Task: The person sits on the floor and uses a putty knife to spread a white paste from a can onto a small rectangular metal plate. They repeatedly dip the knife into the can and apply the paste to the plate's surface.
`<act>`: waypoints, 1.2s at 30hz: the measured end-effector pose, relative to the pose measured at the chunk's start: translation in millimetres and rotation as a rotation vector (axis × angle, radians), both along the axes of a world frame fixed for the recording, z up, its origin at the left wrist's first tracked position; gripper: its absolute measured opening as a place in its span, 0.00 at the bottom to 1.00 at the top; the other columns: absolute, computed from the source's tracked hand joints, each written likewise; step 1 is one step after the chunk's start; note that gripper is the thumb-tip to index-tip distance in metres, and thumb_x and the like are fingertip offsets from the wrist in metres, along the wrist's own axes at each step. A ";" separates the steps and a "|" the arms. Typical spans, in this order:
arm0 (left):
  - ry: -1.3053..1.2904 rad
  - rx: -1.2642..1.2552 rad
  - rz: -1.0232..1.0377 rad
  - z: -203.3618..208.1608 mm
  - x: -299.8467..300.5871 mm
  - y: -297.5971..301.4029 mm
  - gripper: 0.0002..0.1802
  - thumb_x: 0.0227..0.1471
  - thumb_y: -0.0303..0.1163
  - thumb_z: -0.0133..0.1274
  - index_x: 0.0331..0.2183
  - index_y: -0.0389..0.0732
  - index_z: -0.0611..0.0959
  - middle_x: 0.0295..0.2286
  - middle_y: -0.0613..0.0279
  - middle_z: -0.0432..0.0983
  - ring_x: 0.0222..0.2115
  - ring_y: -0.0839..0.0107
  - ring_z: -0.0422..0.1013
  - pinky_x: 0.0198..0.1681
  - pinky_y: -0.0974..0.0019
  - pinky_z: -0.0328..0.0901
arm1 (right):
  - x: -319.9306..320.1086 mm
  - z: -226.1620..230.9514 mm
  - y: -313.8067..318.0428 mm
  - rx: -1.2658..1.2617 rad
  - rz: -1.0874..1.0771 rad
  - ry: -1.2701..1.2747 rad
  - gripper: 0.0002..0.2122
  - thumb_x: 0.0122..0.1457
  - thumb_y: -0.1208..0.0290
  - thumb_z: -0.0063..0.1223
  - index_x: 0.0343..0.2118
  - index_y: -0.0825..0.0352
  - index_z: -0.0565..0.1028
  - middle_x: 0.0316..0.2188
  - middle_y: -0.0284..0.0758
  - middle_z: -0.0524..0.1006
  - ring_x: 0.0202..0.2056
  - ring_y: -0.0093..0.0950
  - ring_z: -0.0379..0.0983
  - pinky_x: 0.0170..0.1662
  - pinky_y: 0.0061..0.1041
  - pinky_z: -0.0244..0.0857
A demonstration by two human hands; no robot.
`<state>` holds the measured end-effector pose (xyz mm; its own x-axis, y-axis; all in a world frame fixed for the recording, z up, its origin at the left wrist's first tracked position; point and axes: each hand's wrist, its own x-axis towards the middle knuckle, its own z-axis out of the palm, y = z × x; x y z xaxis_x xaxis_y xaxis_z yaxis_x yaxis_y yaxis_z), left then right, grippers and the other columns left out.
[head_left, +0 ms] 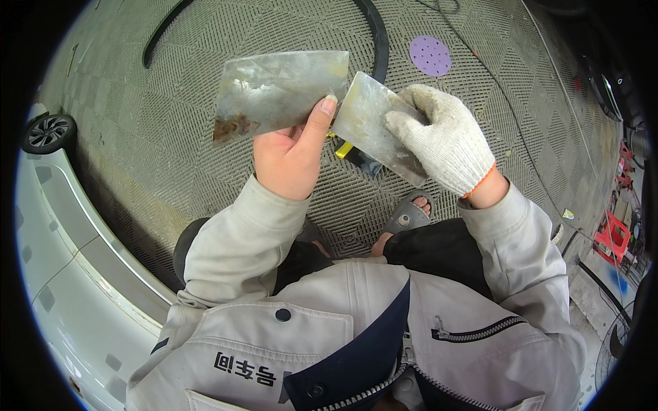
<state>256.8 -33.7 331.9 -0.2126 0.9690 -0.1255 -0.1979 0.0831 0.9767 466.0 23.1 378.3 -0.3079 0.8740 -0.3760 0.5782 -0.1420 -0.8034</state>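
My bare left hand [289, 159] holds a wide, flat metal scraper blade [274, 89], its thumb pressed on the near right corner. The blade is dull grey and smeared, with a brown stain at its lower left corner. My right hand [449, 137], in a white knit glove with an orange cuff, pinches a narrower scraper blade [373, 120] between thumb and fingers. This second blade tilts down to the right. Its upper left end sits close beside the wide blade's right edge; whether they touch, I cannot tell. The fingers behind both blades are mostly hidden.
Below the blades, a dark object with a yellow part [345, 151] lies on the grated floor [171, 130]. A purple perforated sanding disc [430, 56], a black curved strip [378, 41] and a cable [510, 109] lie farther off. A pale car [89, 274] stands left.
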 end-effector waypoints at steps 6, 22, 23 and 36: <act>-0.030 -0.033 -0.117 -2.3 1.8 -3.7 0.13 0.67 0.27 0.60 0.49 0.29 0.84 0.45 0.59 0.83 0.44 0.73 0.77 0.50 0.68 0.71 | -0.9 2.0 -0.4 0.001 0.005 -0.004 0.16 0.63 0.62 0.59 0.44 0.73 0.82 0.26 0.40 0.83 0.26 0.28 0.80 0.32 0.28 0.74; -0.036 -0.064 -0.094 -1.0 2.9 -1.5 0.13 0.66 0.32 0.63 0.45 0.30 0.87 0.41 0.61 0.84 0.39 0.75 0.76 0.44 0.68 0.70 | 0.4 1.7 0.8 -0.010 -0.005 -0.028 0.17 0.63 0.63 0.60 0.45 0.73 0.82 0.29 0.40 0.83 0.29 0.28 0.81 0.35 0.28 0.75; -0.032 -0.049 -0.091 -1.1 3.1 -1.8 0.13 0.66 0.31 0.63 0.46 0.30 0.87 0.41 0.61 0.84 0.39 0.75 0.76 0.44 0.68 0.70 | 0.3 1.2 0.9 -0.016 -0.011 -0.018 0.17 0.63 0.62 0.59 0.44 0.73 0.82 0.28 0.41 0.84 0.28 0.30 0.82 0.34 0.29 0.75; -0.047 -0.026 -0.105 -0.9 2.7 -1.4 0.14 0.67 0.31 0.61 0.48 0.29 0.86 0.42 0.61 0.84 0.40 0.74 0.76 0.45 0.68 0.70 | -0.4 7.5 2.5 -0.050 0.021 -0.060 0.16 0.63 0.64 0.61 0.45 0.73 0.82 0.30 0.36 0.83 0.31 0.23 0.79 0.37 0.26 0.75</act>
